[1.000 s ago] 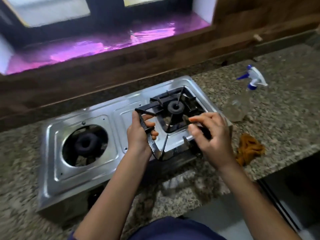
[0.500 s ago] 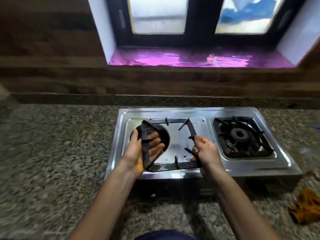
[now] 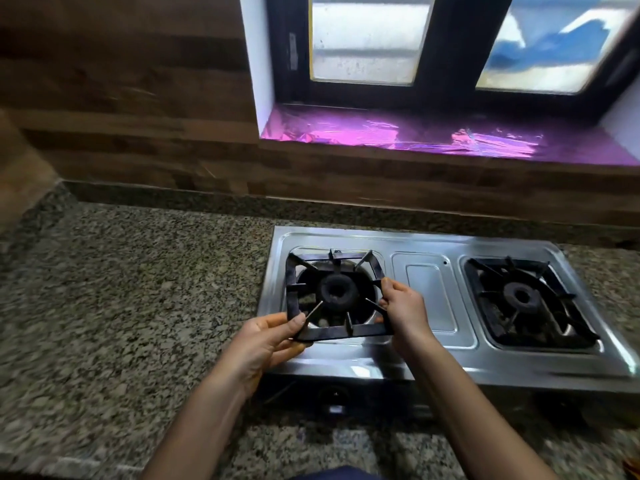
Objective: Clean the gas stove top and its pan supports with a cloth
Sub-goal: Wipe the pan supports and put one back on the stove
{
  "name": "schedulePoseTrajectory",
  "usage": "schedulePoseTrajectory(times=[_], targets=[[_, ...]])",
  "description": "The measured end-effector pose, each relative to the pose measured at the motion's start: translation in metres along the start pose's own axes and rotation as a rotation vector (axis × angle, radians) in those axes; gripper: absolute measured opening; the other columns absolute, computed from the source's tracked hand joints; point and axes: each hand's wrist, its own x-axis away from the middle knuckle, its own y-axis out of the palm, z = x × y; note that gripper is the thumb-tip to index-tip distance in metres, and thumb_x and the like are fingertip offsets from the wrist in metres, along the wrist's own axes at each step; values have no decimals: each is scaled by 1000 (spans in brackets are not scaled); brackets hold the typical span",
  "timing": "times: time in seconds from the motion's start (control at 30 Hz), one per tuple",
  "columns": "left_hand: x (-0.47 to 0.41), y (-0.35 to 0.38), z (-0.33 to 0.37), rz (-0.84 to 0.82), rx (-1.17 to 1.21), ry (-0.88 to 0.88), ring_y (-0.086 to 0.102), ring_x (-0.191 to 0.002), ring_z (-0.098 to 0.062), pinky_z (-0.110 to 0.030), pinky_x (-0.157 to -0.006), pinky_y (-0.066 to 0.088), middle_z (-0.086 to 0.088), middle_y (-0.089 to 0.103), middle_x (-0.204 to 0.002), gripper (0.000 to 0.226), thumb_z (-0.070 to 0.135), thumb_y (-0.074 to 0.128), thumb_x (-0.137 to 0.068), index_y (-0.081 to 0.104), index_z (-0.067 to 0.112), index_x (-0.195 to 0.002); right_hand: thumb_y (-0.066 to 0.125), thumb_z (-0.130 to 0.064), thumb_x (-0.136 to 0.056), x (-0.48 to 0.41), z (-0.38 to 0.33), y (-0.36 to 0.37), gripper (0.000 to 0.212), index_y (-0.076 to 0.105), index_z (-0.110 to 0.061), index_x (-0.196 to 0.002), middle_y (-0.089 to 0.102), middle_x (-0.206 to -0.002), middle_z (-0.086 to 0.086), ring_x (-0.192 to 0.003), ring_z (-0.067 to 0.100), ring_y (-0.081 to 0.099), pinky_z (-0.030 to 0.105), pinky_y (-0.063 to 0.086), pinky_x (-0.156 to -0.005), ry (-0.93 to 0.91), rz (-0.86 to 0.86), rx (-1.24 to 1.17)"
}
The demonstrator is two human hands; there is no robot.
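Gripping a black pan support from two sides, both hands hold it over the left burner of a steel gas stove. The left hand pinches the near left corner of the square frame, thumb lying on top of the bar and the other fingers curled under it, so the hand is closed on the metal. The right hand grasps the right side bar, fingers wrapped over the edge and closed around it. The frame looks level or nearly so, centred around the burner ring, with its prongs pointing inward toward the middle. Whether its feet already touch the stove top or sit just above it, I cannot tell.

A second pan support sits on the right burner, well apart from both hands. Between the two burners lies a flat raised panel of bare steel. The stove rests on a speckled granite counter, near the back edge where a dark wooden wall panel rises. Above and behind the stove a window with a dark frame sits over a sill covered in shiny purple foil.

Both forearms reach in from the bottom of the view, bare to the wrist. A dark blue bit of clothing shows at the very bottom edge. At the lower right corner a small orange scrap is visible, too cut off to tell what it is.
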Motion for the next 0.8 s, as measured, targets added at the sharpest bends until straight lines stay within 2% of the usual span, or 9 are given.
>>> schedulePoseTrajectory(times=[0.07, 0.13, 0.17, 0.27, 0.43, 0.5, 0.57, 0.67, 0.8], targets=[[1, 1, 0, 10, -36, 21, 71, -62, -18, -22, -58, 59, -19, 74, -90, 42, 19, 74, -73, 67, -6, -107, 51, -20, -101, -3, -2, 4, 20, 64, -6, -94, 37, -58, 1, -48, 11, 37, 24, 41, -39, 12, -8, 0], [-5, -2, 2, 66, -117, 95, 62, -50, -9, -19, -45, 52, -6, 70, -70, 40, 20, 71, -82, 63, -4, -114, 51, -20, -101, -5, -4, 7, 19, 63, -9, -92, 37, -58, 1, -47, 11, 36, 22, 40, -36, 12, -12, -4], [-10, -6, 4, 133, -192, 161, 60, -53, -6, -19, -49, 51, 0, 66, -71, 43, 23, 70, -84, 59, 2, -121, 51, -19, -101, -6, -4, 8, 18, 63, -10, -91, 37, -57, 0, -46, 10, 36, 21, 40, -35, 11, -15, -3], [-28, -21, 17, 300, -637, 416, 61, -94, -12, -32, -84, 54, 4, 62, -111, 64, 34, 71, -84, 46, 20, -141, 50, -18, -101, -8, -5, 8, 18, 62, -11, -88, 34, -54, -1, -39, 5, 35, 20, 37, -33, 15, -54, -13], [-47, -24, 43, 279, -1082, 732, 48, -122, -12, -22, -99, 36, 7, 52, -135, 48, 22, 64, -92, 52, 23, -139, 51, -18, -100, -14, -16, 3, 21, 64, -12, -85, 40, -40, -12, -38, 2, 36, 18, 35, -32, 13, -189, 19], [-49, -24, 47, 236, -1140, 773, 55, -116, -13, -21, -98, 38, 4, 61, -127, 38, 21, 66, -91, 62, 22, -128, 50, -17, -100, -15, -26, 0, 20, 63, -12, -86, 43, -40, -14, -35, 0, 36, 16, 33, -32, 8, -264, 57], [-48, -25, 48, 232, -1163, 804, 62, -97, -13, -27, -89, 49, 4, 69, -104, 23, 21, 71, -86, 72, 22, -109, 49, -16, -100, -19, -35, -5, 20, 60, -13, -84, 37, -40, -14, -34, 0, 32, 14, 29, -33, 16, -352, 100], [-42, -25, 42, 213, -1215, 831, 61, -79, -8, -34, -76, 55, 8, 65, -82, 7, 23, 77, -80, 73, 21, -85, 52, -17, -99, -30, -48, -13, 13, 63, -12, -93, 31, -44, -11, -36, 2, 27, 16, 28, -34, 20, -454, 209], [-33, -20, 12, 214, -1192, 879, 58, -71, -7, -26, -66, 49, 9, 62, -74, 9, 23, 78, -78, 70, 18, -78, 68, -19, -89, -47, -63, -14, 19, 70, -1, -93, 57, -53, 5, -33, 5, 43, 16, 33, -34, -92, -387, 384]])
